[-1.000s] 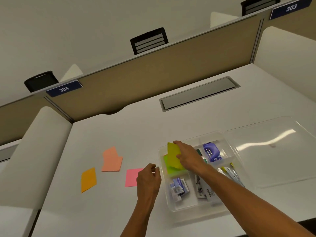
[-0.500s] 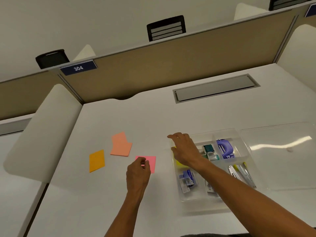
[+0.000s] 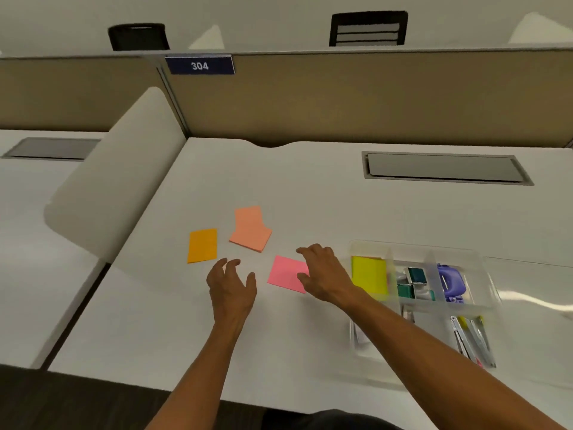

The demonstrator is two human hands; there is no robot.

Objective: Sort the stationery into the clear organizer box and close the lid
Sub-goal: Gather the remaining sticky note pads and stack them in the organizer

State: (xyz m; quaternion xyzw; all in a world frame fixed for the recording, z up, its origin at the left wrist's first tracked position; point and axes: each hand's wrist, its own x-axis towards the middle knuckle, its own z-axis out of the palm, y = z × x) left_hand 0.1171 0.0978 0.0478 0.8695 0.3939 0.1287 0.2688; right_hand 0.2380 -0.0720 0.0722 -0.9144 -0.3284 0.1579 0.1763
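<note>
A clear organizer box [image 3: 369, 248] lies on the white desk at the right, lid open. Its near-left compartment holds a yellow sticky-note pad [image 3: 369, 276]; other compartments hold green and teal items [image 3: 414, 282], a purple hole punch [image 3: 449, 282] and metal clips [image 3: 471, 339]. A pink pad [image 3: 285, 273] lies left of the box. My right hand [image 3: 325, 274] hovers over its right edge, fingers spread, holding nothing. My left hand [image 3: 231, 288] is open just left of the pink pad. A salmon pad [image 3: 251, 229] and an orange pad [image 3: 203, 245] lie farther left.
The box's clear lid [image 3: 533, 287] lies flat to the right. A grey cable hatch [image 3: 443, 167] is set into the desk's far side. A tan partition [image 3: 341, 97] closes the back, and a white side panel [image 3: 117, 178] stands at the left.
My right hand left the yellow pad in the box and moved left over the pink pad. My left hand let go of the pink pad and opened. The camera view swung left.
</note>
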